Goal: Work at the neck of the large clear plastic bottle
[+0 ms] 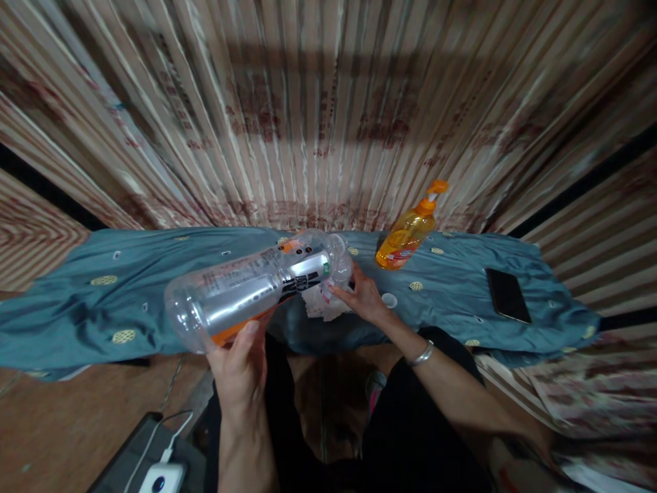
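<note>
A large clear plastic bottle with a silver and orange label lies tilted across my view, its base to the left and its neck end up to the right. My left hand grips it from below near the base. At the neck end, my right hand has its fingers closed around the clear plastic; the fingertips are partly hidden behind it. Under the neck a crumpled white tissue or wrapper shows, partly covered by the bottle. Close to my right wrist, a small white cap rests on the cloth.
A teal patterned cloth covers the narrow table. An orange pump bottle stands toward the back, right of centre. Farther right lies a black phone. A white device with a cable sits at lower left. Striped curtains hang behind.
</note>
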`<state>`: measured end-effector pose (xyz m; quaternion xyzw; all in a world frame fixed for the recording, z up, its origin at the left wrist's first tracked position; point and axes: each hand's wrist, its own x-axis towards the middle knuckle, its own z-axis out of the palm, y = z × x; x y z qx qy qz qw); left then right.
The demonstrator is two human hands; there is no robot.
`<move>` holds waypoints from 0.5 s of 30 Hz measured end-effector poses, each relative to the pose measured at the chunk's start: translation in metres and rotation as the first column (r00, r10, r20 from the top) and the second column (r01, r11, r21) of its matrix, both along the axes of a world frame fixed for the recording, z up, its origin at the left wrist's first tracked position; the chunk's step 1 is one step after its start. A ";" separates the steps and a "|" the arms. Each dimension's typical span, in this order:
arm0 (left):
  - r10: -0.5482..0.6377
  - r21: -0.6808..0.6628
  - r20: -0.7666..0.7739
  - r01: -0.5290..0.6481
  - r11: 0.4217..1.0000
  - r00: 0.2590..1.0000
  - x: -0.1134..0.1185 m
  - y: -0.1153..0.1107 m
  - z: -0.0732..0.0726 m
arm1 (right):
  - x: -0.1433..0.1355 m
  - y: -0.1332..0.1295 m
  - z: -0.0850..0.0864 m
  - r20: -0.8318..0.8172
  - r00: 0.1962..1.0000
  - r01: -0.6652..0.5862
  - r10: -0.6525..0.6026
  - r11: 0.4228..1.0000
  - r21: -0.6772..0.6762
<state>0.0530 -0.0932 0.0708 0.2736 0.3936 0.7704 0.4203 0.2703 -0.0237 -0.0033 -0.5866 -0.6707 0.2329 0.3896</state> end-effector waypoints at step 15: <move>-0.015 0.022 0.003 0.015 1.000 1.000 -0.001 -0.002 -0.002 | -0.004 -0.006 0.011 -0.007 1.000 0.000 0.000 1.000 -0.025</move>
